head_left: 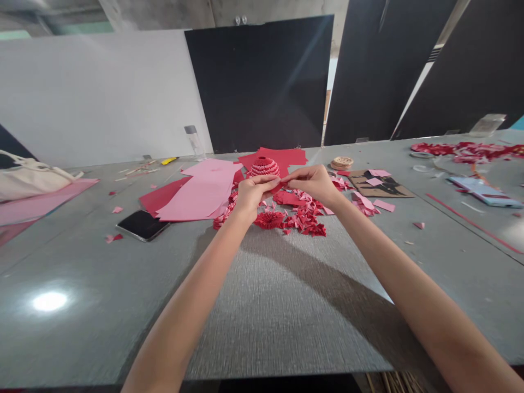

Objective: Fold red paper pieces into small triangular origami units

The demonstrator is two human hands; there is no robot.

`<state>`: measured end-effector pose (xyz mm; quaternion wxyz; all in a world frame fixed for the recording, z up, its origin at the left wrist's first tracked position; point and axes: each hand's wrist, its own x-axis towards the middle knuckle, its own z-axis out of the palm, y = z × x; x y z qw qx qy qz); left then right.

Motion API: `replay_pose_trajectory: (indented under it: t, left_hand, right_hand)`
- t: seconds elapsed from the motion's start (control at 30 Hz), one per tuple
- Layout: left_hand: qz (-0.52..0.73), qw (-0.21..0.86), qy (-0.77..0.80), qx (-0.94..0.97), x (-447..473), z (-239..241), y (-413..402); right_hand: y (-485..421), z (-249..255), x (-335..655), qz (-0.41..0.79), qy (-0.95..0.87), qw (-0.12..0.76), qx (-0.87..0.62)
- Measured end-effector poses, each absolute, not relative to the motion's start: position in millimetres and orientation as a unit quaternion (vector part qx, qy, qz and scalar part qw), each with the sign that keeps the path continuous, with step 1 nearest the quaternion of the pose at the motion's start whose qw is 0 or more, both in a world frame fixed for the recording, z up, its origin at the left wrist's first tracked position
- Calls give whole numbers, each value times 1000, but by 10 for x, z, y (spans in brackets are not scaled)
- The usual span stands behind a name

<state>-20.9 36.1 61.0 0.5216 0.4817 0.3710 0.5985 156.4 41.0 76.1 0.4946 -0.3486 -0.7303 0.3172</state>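
Pinching a small red piece (pixel 281 184) between fingertips, my left hand (pixel 251 192) and right hand (pixel 313 183) both close on it, over the red pile (pixel 303 217) at the middle of the table (pixel 286 305); a ribbed dome (pixel 264 166) stands just behind; pink sheets (pixel 202 192) lie left, toward the phone (pixel 143 224).

Craft workshop: paper pieces (pixel 303 215), long table (pixel 286 305)
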Motion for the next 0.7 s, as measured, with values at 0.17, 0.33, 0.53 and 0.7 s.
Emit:
replay_pose_trajectory:
  t: [0.17, 0.33, 0.53, 0.7]
  left_hand:
    - [604, 513, 362, 490, -211, 592, 375]
    - [605, 488, 382, 500, -179, 616, 332]
    - [596, 400, 397, 571, -165, 606, 354]
    - [553, 310, 426, 646, -155, 608, 358]
  right_hand:
    - [404, 756, 1544, 354, -718, 503, -326]
    - [486, 710, 1571, 363, -715, 499, -328]
    - [536, 687, 1561, 343, -726, 505, -317]
    - [468, 733, 1495, 263, -725, 552, -318]
